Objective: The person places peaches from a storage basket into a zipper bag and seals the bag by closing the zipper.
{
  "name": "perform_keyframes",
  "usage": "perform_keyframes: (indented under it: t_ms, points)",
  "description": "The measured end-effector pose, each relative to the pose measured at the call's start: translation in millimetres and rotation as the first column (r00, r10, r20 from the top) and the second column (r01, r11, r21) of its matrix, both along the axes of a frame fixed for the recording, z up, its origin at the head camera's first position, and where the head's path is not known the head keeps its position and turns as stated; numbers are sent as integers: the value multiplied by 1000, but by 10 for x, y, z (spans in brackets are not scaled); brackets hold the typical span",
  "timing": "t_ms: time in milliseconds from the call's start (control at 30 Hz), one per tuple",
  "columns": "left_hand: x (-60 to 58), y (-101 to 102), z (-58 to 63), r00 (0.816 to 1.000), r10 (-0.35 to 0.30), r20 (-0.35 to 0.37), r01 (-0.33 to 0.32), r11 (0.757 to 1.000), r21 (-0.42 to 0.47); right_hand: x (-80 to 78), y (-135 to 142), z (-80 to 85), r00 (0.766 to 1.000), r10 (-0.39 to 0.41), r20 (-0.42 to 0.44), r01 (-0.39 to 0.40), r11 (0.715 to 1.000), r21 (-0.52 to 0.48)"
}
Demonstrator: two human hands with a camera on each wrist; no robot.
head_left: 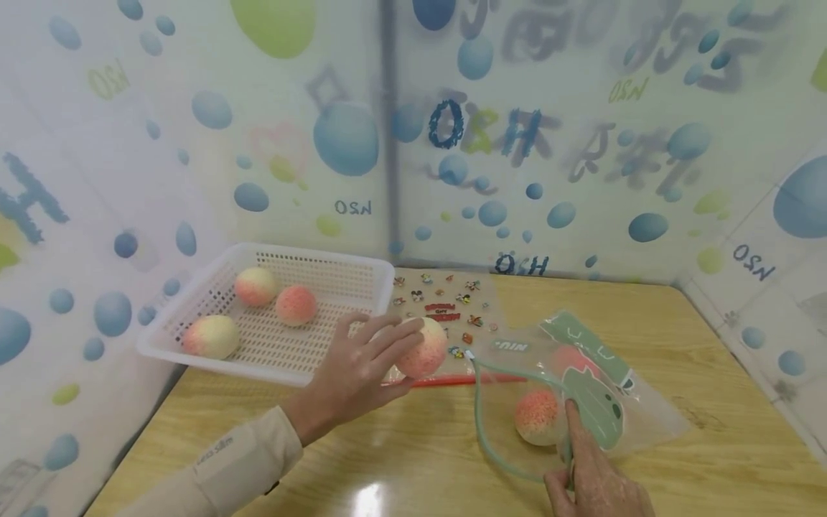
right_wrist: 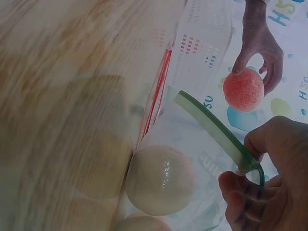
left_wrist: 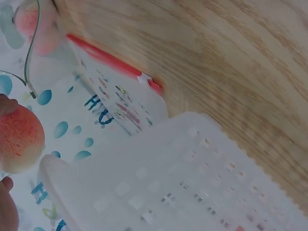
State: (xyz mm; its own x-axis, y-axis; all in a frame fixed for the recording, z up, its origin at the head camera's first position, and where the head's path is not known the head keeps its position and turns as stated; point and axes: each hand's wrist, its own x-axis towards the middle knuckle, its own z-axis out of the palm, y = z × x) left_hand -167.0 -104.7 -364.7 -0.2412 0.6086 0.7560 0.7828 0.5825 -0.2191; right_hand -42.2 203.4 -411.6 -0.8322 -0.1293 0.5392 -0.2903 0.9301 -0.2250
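Observation:
My left hand (head_left: pixel 352 370) holds a pink-and-cream peach (head_left: pixel 428 350) between fingers and thumb, raised above the table beside the white basket (head_left: pixel 258 370). In the right wrist view the same peach (right_wrist: pixel 243 89) hangs from the fingertips. My right hand (head_left: pixel 597 474) pinches the green-rimmed mouth of a clear zip bag (head_left: pixel 652 416), which gapes toward the left hand. Inside that bag lie one peach (head_left: pixel 538 415) near the mouth and another peach (head_left: pixel 571 359) further back, partly covered by the green print. The right wrist view shows thumb and fingers on the green rim (right_wrist: pixel 216 122).
Three more peaches, among them a pink one (head_left: pixel 296 305), lie in the basket at the left. A flat clear bag (head_left: pixel 446 287) with cartoon prints and a red zip (head_left: pixel 446 380) lies between basket and green-rimmed bag. Patterned walls (head_left: pixel 491 143) enclose the wooden table (head_left: pixel 362 445).

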Motion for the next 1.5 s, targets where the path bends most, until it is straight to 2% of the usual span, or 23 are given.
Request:
perform_keyframes:
  t_ms: [100,200,267,567,700,800,900,1033,1267,1500]
  points:
    - [16,33,-3,1000,-20,5,20,1000,8,16,-6,6,999,-1,48,2,1000,-12]
    - [35,74,-7,998,-50,-28,50,999,10,33,-19,14,994,-24,106,25,1000,-13]
    - [51,101,-16,996,-71,-52,71,997,1,32,-19,12,994,-24,111,25,1000,-14]
    - [109,260,-57,981,-144,-132,142,989,-30,-8,28,-48,998,53,-15,-54,998,-12]
    - [195,374,-43,976,-145,-163,132,988,-84,-42,42,-63,995,86,-59,-86,996,2]
    - [271,459,-29,975,-152,-162,132,983,-127,-52,42,-54,994,96,-53,-96,995,3]
    - [303,546,-55,978,-172,-118,155,978,-141,-52,37,-40,993,104,-48,-104,995,5]
    - [269,645,-177,983,-173,-66,161,975,-152,-55,28,-29,994,102,-45,-102,995,11]
    - [181,788,-396,994,-113,10,113,973,-202,-61,33,-49,992,107,-69,-106,994,9]
    - [164,916,-482,997,-74,-23,66,966,-250,-43,29,-56,995,93,-48,-92,996,18]
